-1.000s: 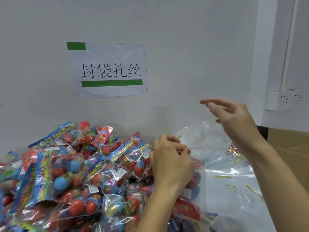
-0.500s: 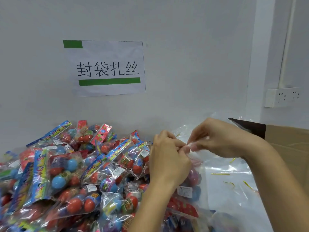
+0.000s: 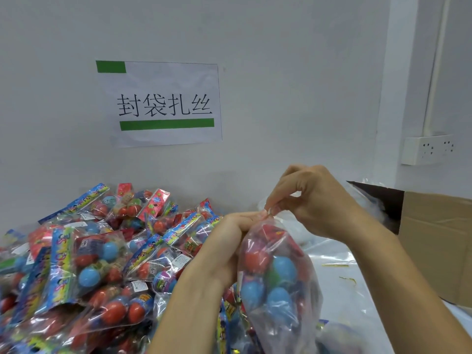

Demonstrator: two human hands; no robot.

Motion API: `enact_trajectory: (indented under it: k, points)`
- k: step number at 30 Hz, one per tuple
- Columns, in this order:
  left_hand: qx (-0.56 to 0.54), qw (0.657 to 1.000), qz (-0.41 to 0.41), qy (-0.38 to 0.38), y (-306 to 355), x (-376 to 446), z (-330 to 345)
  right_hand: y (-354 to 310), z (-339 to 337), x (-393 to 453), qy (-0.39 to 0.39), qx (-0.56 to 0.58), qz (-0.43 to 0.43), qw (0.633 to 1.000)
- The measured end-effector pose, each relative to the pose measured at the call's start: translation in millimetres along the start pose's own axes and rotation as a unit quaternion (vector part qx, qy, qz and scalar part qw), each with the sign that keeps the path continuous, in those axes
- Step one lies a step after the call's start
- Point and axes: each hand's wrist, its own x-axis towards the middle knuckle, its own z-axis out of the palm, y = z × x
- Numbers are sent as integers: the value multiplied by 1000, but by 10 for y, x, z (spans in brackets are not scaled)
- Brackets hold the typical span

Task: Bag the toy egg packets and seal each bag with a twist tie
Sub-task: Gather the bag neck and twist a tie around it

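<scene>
Since a moment ago the right hand (image 3: 314,200) has joined the left hand (image 3: 229,241) at centre frame, both pinching the filled bag (image 3: 275,272)'s neck, so sealing looks underway.

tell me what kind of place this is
Likely a packing workstation: a heap of toy egg packets, a printed sign taped to the wall, and an open cardboard box at the right.
</scene>
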Motion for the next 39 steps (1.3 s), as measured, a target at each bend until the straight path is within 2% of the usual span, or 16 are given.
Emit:
enact_trajectory:
  k: [2,4,7,9,12,14,17,21,27,34,39]
  points:
    - [-38,999,-9,-26,-3,-14,23,-14,7,2,3,-5,-6,1000]
    - [-36,999,5,-19,-10,-7,53,-11,3,11,3,-10,2,1000]
    - [38,995,78,58,-40,43,88,0,-24,-19,5,-34,9,999]
    - [84,983,129,103,-64,65,128,65,-55,-93,42,-33,23,998]
    - [117,970,148,154,-134,129,138,285,-125,-263,134,0,74,988]
    - [139,965,147,164,-188,169,135,508,-144,-407,145,11,144,979]
    - [180,962,146,143,-268,211,125,910,-35,-690,94,-29,256,962]
    - [211,957,155,128,-313,225,134,1299,165,-1048,-48,-116,345,930]
    - [220,953,155,139,-343,213,127,1460,73,-1231,-25,-189,380,905]
    - [187,956,174,142,-348,235,135,1455,186,-1324,-62,-189,411,890]
    - [131,971,155,125,-347,246,101,1483,274,-1337,-89,-193,425,880]
